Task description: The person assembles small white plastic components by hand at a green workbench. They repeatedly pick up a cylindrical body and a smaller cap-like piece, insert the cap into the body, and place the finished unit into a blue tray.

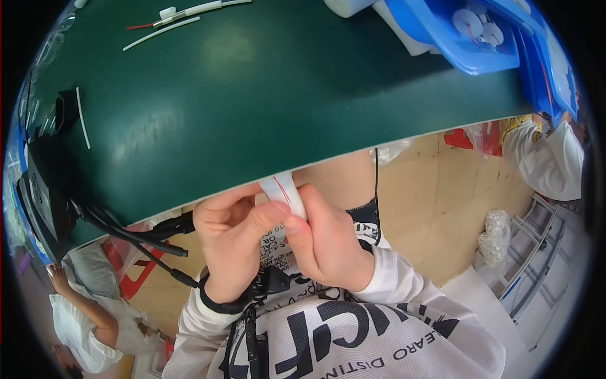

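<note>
At the table's front edge, both hands pinch a short white strip [283, 191] with thin red wires lying along it. My left hand [230, 237] is closed on its left side, thumb pressed against it. My right hand [325, 243] grips the lower right end between thumb and fingers. The thumb tips almost meet over the piece, and its lower end is hidden by them. Whether it is a flat band or a flattened tube, I cannot tell.
The green table [252, 95] spreads out ahead. Toward its far left lie white tubes [161, 33], one with red wires. A blue bin [480, 60] with white round discs stands at the far right. Black cables [126, 234] hang at the left; another person [88, 322] is beyond.
</note>
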A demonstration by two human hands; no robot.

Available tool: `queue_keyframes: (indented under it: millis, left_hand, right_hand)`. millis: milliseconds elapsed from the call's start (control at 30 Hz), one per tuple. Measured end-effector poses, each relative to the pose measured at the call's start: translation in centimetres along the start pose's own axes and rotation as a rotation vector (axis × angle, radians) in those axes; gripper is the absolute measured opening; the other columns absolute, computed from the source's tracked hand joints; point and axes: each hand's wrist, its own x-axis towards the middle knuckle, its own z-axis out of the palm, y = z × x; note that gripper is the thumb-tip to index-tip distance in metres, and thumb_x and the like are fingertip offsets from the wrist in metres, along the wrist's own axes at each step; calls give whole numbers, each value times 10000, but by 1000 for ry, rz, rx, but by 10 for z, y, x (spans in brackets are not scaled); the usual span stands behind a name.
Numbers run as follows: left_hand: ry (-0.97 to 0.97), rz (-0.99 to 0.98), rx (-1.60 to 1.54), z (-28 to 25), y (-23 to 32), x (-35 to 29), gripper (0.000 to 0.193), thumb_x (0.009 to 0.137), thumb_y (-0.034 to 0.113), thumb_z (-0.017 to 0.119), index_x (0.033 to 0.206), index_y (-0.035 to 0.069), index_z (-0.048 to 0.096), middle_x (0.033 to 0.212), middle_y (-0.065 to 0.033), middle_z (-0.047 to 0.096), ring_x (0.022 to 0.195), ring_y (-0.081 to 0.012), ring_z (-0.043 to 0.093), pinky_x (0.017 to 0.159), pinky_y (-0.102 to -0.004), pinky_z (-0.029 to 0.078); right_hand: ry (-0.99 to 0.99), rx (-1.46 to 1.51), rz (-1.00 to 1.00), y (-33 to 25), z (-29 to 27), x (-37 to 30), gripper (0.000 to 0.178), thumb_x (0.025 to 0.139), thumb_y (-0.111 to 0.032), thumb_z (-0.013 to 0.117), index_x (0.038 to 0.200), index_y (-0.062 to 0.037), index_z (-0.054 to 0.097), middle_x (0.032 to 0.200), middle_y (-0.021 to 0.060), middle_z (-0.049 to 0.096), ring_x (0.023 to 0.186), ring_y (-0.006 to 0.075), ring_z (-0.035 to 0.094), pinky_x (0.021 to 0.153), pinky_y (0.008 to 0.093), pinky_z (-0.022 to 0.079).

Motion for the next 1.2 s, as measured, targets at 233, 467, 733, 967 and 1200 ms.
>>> queue_keyframes:
  millis: [233,467,733,967,1200]
  left_hand:
    - [36,32,33,10,2,3,253,808,-44,606,1061,-64,601,969,-125,642,877,-159,601,790,-277,485]
    - [-185,606,679,32,23,-44,383,700,-106,649,1076,-98,580,1031,-139,526,872,-186,576,768,-270,481]
    - [-93,837,684,39,21,-63,310,618,-54,754,909,-2,663,897,-144,610,744,-189,616,620,-254,497]
    - [-314,873,796,37,34,-72,315,609,-18,772,900,-9,651,891,-145,615,765,-202,608,629,-267,494]
    - [-403,724,797,31,41,-72,351,596,-23,768,919,-19,633,914,-148,597,807,-197,576,676,-269,458]
  right_hand:
    - [39,-13,-123,13,0,6,221,906,-204,507,908,10,451,700,173,543,631,344,550,554,405,430]
    - [222,139,-473,-8,-80,-7,308,830,-223,603,987,39,569,864,149,605,851,236,582,784,333,439]
    - [-91,-166,-693,-35,-86,-21,383,564,-97,824,891,33,672,775,121,674,661,203,648,595,259,493]
    - [-133,-67,-623,-38,-93,-38,356,559,-61,819,862,54,671,773,139,676,696,218,661,610,271,507]
    - [-217,50,-483,-40,-95,-44,326,595,-12,780,891,59,663,816,153,677,736,220,668,642,277,522]
